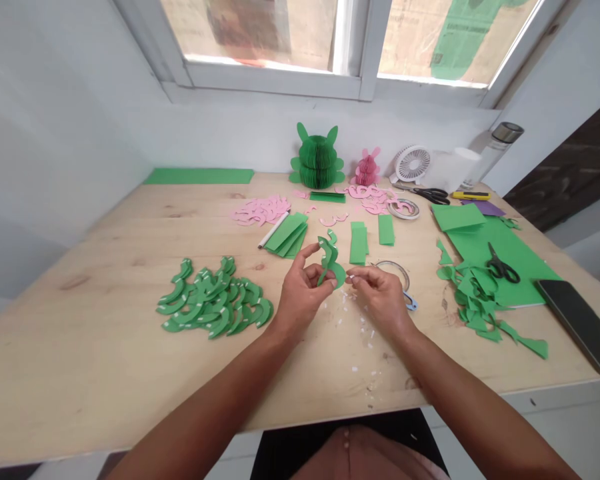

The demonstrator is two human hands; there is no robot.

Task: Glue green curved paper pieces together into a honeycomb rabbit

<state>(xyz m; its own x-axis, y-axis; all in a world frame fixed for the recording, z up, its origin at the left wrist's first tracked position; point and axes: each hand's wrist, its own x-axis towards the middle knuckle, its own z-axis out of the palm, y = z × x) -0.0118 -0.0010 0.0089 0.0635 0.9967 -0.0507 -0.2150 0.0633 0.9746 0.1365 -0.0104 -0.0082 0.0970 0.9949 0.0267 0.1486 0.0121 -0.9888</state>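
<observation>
My left hand (305, 287) grips a green curved paper cutout (330, 257) with a wavy edge and small white patches, held upright above the table. Close to its right side, my right hand (380, 293) is pinched together, a tiny white scrap (351, 276) showing at the fingertips. Similar green paper cutouts (215, 300) with white patches lie in a heap left of my left hand. Small white bits (363, 330) are scattered on the table below my hands. A tape roll (397, 267) and a light-blue tool (409, 301) are partly hidden behind my right hand.
Green paper scraps (475, 293), scissors (503, 267), green sheets (520, 263) and a phone (580, 320) lie at right. Behind are pink cutouts (263, 210), a green honeycomb paper figure (317, 160), a pink one (367, 168), a fan (413, 163) and a bottle (495, 150).
</observation>
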